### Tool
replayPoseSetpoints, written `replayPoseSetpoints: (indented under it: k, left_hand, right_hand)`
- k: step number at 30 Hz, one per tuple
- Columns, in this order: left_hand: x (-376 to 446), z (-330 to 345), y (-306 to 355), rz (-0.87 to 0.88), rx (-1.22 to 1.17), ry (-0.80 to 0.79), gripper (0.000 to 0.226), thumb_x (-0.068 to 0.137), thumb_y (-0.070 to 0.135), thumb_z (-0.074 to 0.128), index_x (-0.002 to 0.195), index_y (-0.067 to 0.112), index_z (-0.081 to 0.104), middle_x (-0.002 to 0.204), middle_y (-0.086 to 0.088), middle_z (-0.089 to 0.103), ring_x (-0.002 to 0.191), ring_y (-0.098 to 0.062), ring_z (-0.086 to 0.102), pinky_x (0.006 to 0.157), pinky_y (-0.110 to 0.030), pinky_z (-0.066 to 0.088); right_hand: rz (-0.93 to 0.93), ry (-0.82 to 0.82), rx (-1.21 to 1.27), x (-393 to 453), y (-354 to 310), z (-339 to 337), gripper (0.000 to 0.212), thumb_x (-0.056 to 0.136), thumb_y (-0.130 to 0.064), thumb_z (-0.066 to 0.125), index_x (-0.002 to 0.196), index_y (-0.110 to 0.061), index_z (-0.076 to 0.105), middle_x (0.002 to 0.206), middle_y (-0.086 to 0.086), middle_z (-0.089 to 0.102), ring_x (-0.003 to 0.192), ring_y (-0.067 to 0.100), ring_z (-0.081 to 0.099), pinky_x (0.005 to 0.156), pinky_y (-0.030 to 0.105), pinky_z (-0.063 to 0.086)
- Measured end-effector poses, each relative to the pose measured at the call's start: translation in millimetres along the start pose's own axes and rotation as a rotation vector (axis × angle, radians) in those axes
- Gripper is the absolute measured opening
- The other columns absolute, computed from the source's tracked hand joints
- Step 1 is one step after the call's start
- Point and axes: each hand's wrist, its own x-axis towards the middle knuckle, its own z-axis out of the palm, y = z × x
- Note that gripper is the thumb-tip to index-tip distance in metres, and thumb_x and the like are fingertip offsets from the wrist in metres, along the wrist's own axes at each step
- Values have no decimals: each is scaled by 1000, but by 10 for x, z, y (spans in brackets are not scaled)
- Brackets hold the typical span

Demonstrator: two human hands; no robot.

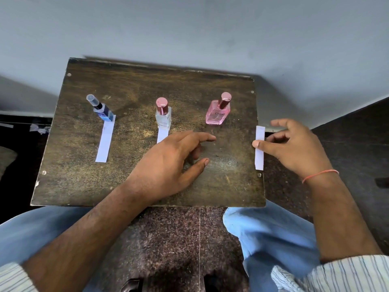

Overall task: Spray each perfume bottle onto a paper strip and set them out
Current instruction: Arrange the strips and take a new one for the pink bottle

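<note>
A white paper strip [259, 147] lies at the right edge of the dark wooden board [134, 182], pinched near its middle between the thumb and curled fingers of the right hand [294, 144]. Just up and to the left of that grip stands the pink perfume bottle [219, 110], capped and upright, with no strip under it. The left hand [168, 163] rests on the board to the left of the grip, fingers relaxed and holding nothing; its forefinger points toward the held strip. Beyond that hand stands the clear bottle with a pink cap [163, 114] on the far end of a second strip [162, 134], whose near end the hand hides. Farthest left of the grip, the blue bottle with a clear cap [103, 111] stands on the far end of a third strip [104, 142]. A thin orange thread [320, 175] circles the right wrist.
</note>
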Motion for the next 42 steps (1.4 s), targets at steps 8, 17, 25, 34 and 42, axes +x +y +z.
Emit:
replayPoseSetpoints:
  k: [8, 17, 25, 34, 42]
  left_hand:
    - [-59, -71, -63, -23, -11, 20, 45, 103, 29, 75, 146, 26, 64, 95, 18, 57, 87, -7, 61, 77, -26, 56]
    - [-182, -160, -210, -108, -216, 38, 23, 99, 27, 83, 122, 27, 79, 86, 18, 74, 77, -9, 70, 67, -10, 48]
    - [-269, -274, -336, -174, -493, -122, 17, 101, 21, 82, 118, 20, 85, 103, 7, 87, 96, -16, 83, 88, -45, 65]
    - [-348, -328, -448, -145, -498, -118, 13, 100, 24, 82, 113, 22, 86, 102, 13, 86, 91, -9, 82, 84, -22, 63]
    - [-366, -359, -453, -164, -485, -101, 16, 100, 23, 82, 115, 21, 86, 105, 14, 86, 97, -7, 83, 91, -26, 64]
  right_hand:
    - [-52, -46, 378, 52, -45, 37, 36, 76, -23, 100, 102, -35, 79, 86, -7, 85, 75, 13, 78, 63, 24, 60]
    - [-209, -414, 685, -181, -615, 266, 34, 73, -13, 97, 102, -22, 83, 79, 9, 82, 58, 16, 68, 61, 23, 58]
    - [-127, -548, 822, -335, -965, 535, 48, 62, -25, 94, 106, -11, 79, 76, 9, 80, 62, 15, 71, 61, 25, 60]
    - [-103, -582, 842, -344, -1067, 649, 49, 65, -24, 97, 111, -17, 82, 80, 12, 81, 66, 18, 74, 63, 27, 62]
    - [-85, -571, 887, -354, -1100, 677, 56, 66, -21, 92, 119, -12, 77, 78, 8, 80, 67, 16, 76, 63, 27, 63]
